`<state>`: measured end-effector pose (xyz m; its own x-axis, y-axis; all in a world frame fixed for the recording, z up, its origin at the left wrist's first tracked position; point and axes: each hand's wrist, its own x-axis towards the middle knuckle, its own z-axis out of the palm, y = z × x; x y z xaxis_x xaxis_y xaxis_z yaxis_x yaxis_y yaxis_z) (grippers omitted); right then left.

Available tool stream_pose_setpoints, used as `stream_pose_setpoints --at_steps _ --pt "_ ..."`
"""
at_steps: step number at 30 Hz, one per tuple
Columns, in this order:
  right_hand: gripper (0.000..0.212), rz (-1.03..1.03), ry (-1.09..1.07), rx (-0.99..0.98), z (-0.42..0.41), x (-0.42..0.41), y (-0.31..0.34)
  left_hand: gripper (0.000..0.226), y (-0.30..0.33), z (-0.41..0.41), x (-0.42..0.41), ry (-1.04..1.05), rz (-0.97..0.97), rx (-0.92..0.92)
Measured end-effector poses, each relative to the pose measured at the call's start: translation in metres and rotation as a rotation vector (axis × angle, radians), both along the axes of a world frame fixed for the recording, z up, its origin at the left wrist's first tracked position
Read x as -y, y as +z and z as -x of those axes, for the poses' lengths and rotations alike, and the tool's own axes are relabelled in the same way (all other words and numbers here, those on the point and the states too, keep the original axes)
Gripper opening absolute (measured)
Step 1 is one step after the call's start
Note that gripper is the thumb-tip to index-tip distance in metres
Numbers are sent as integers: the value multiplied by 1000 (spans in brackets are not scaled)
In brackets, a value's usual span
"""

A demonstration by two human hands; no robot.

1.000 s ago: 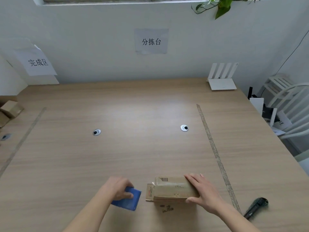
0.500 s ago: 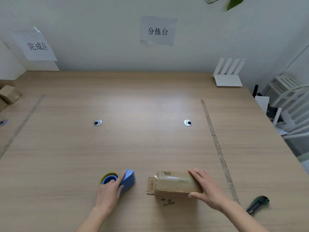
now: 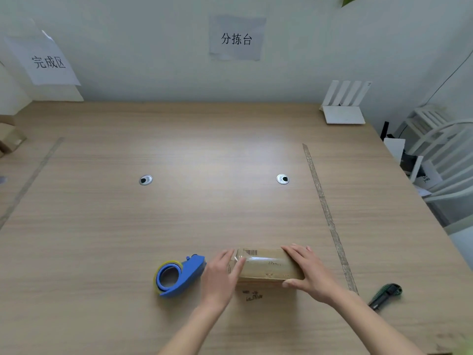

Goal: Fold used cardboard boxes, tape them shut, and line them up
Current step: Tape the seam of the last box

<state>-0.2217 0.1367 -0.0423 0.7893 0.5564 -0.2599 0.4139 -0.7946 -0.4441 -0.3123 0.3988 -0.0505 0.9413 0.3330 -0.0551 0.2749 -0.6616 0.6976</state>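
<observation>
Head view, box: a small cardboard box [image 3: 266,266] lies on its side near the front edge of the desk [image 3: 230,155], its glossy taped top bearing a barcode label.
Left hand: my left hand [image 3: 221,274] presses flat against the box's left end, fingers straight and close together, thumb along the top edge.
Right hand: my right hand [image 3: 311,274] lies over the box's right end, fingers extended across the top and thumb hooked round the near side, gripping it.
Tape dispenser: a blue tape dispenser [image 3: 178,276] lies on the desk just beside my left hand, not touched.
Knife: a green utility knife [image 3: 385,295] lies towards the desk's front right corner, beyond a strip of tape [image 3: 327,213] running front to back.
Back edge: a white router [image 3: 344,105] stands at the back right corner; two paper signs [image 3: 236,38] hang on the wall.
</observation>
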Motion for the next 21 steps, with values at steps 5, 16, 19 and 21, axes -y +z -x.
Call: stream_pose_setpoints --at_steps 5,16,19,21 --pt "99 -23 -25 5 2 1 -6 32 -16 -5 33 165 185 -28" --pt "99 80 -245 139 24 -7 2 63 -14 -26 25 106 211 -252" --pt "100 136 -539 174 33 -29 2 62 -3 -21 35 41 48 -94" --pt "88 14 -668 57 35 -40 -2 56 -9 -14 44 -68 16 -49"
